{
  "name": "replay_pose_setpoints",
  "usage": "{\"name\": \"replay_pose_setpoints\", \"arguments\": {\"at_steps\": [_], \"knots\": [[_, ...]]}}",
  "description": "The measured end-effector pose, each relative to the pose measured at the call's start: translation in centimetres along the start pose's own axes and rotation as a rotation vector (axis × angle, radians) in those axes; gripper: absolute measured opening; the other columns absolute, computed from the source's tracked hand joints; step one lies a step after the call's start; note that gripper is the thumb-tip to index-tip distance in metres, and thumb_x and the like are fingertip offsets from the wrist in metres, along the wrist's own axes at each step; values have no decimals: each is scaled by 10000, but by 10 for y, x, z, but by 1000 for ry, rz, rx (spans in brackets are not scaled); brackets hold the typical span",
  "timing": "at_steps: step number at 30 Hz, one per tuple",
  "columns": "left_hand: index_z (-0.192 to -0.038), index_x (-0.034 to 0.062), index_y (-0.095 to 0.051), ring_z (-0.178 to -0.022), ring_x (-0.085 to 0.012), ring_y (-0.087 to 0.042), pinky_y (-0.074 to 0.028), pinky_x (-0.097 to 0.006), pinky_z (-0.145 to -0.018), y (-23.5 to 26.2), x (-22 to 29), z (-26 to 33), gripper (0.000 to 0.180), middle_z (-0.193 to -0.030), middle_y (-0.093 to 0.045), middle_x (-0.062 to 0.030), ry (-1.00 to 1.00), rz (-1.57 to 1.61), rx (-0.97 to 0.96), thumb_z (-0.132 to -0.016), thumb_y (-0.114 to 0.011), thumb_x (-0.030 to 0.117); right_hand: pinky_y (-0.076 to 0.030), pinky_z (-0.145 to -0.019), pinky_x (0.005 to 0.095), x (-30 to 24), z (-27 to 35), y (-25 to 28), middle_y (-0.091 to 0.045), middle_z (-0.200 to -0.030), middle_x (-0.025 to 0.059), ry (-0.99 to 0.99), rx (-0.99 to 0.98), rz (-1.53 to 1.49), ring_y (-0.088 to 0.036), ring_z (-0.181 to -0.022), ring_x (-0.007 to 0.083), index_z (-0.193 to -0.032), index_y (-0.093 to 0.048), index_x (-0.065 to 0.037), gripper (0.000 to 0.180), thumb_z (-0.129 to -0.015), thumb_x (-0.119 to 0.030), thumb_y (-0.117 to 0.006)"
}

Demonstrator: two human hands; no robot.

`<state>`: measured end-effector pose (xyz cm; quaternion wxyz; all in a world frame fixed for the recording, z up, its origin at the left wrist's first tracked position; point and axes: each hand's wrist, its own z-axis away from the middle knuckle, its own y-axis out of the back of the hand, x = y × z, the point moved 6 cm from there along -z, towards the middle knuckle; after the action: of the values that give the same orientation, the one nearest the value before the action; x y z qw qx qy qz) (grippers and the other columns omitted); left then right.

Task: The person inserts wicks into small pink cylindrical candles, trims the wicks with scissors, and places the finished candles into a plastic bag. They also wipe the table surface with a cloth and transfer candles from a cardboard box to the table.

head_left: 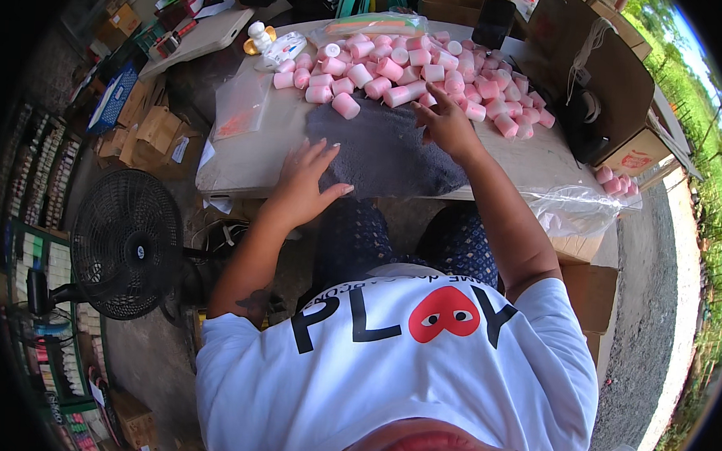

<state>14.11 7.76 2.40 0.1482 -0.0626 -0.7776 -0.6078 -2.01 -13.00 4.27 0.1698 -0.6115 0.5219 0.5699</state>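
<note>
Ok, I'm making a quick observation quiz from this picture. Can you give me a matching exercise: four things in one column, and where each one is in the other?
Things:
1. left hand
2. right hand
3. black fan
4. brown cardboard box

Places:
A. on the floor, left of the table
B. flat on the near edge of the grey cloth
C. on the table's right end
D. fingertips at the pile of pink containers

Pairs: 1-B, 2-D, 3-A, 4-C
</note>
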Motion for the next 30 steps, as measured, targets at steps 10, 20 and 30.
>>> {"name": "replay_pose_setpoints", "arguments": {"at_steps": [10,20,30], "knots": [[-1009,86,-690,-963,-226,-611,-453,-323,-815,222,157,108,332,-1052,-663,-130,-1442,658,-644,-916,-566,379,-241,-1095,461,34,47,-27,-478,-1386,92,384,-188,769,-380,-1318,296,-1305,-554,-204,542,-859,-513,-556],[-868,104,-622,-824,-219,-541,-408,-336,-675,229,191,144,179,-927,-601,-91,-1608,586,-548,-830,-541,259,-277,-1085,442,30,43,-13,-505,-1322,153,303,-98,549,-419,-1278,316,-1420,-379,-152,725,-826,-487,-624],[-1138,40,-639,-861,-228,-647,-480,-319,-689,160,115,51,600,-1086,-642,-219,-1165,1124,-438,-862,-573,568,-358,-1033,452,39,42,-8,-489,-1297,206,302,-95,660,-450,-1219,373,-1425,-322,-95,816,-779,-377,-732]]}}
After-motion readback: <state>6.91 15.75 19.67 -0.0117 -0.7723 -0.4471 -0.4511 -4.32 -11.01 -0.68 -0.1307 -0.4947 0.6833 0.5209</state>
